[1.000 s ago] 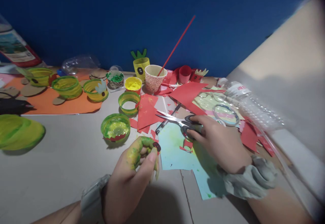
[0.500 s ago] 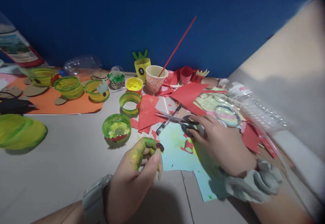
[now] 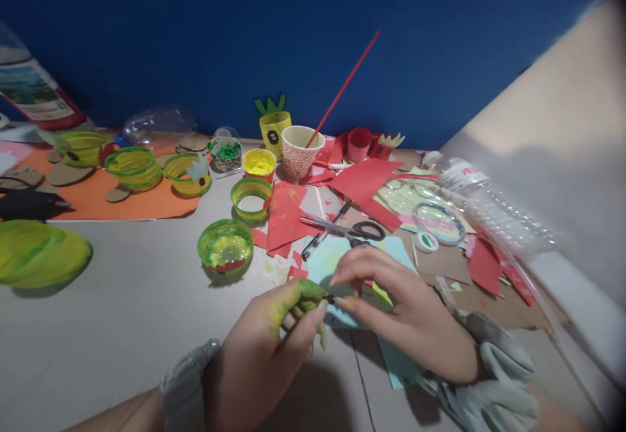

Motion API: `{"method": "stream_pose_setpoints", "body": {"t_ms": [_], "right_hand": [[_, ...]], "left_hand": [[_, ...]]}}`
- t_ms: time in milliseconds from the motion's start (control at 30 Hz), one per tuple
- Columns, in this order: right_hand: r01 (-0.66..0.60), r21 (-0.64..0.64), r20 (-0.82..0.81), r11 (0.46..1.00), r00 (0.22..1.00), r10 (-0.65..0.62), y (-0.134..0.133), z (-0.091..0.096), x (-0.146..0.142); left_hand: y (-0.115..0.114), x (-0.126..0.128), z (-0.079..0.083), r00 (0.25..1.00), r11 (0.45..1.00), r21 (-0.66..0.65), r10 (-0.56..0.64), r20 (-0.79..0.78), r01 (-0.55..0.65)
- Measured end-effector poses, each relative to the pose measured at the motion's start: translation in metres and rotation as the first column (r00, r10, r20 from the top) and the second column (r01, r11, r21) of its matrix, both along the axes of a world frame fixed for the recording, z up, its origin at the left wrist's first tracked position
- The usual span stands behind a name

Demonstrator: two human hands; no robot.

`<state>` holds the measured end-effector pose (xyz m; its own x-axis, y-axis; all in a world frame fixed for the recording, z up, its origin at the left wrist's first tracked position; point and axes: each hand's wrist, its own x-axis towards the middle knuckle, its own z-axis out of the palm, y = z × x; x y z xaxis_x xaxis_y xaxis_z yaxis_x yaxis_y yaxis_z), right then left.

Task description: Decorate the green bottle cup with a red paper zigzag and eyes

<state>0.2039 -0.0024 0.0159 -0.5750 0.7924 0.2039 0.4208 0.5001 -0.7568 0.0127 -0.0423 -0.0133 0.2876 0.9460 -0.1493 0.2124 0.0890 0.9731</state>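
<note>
My left hand (image 3: 288,331), its fingers smeared green and yellow, pinches a small dark red piece (image 3: 330,298) between thumb and forefinger. Only an edge of that piece shows. My right hand (image 3: 391,308) has come up beside it, thumb tip at the piece, forefinger a little above, with a gap between the two fingers. Beyond the right hand lie black-handled scissors (image 3: 342,226) with their blades nearly together, across a pen (image 3: 323,236). Under the hands is a light blue sheet (image 3: 317,269) with paint stains.
A green-yellow painted bowl (image 3: 225,247) and a painted ring (image 3: 251,199) stand left of red paper (image 3: 286,216). Behind are a patterned cup (image 3: 299,158) with a red stick and a yellow paint cup (image 3: 259,163). A plastic bottle (image 3: 493,203) lies at the right.
My right hand has let go of the scissors, leaving them on the paper, and moved down and left to my left hand. The left hand has shifted slightly right with the dark red piece.
</note>
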Motion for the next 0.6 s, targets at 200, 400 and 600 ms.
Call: {"method": "stream_pose_setpoints", "body": {"t_ms": [200,400,600], "right_hand": [[-0.059,0.013,-0.023,0.998,0.998,0.059,-0.0004,0.0004,-0.0008],[-0.072,0.299,0.042,0.951,0.997,0.062,-0.0043,-0.0056,0.0049],[-0.172,0.512,0.189,0.842,0.978,0.085,-0.0052,-0.0089,0.0073]], "left_hand": [[-0.0011,0.0005,-0.0016,0.999,0.999,0.038,-0.013,-0.031,0.015],[-0.0031,-0.0024,0.0021,0.997,0.999,-0.022,-0.039,0.072,0.041],[-0.0039,-0.0064,0.0076,0.97,0.988,-0.048,-0.133,0.203,0.145]]}}
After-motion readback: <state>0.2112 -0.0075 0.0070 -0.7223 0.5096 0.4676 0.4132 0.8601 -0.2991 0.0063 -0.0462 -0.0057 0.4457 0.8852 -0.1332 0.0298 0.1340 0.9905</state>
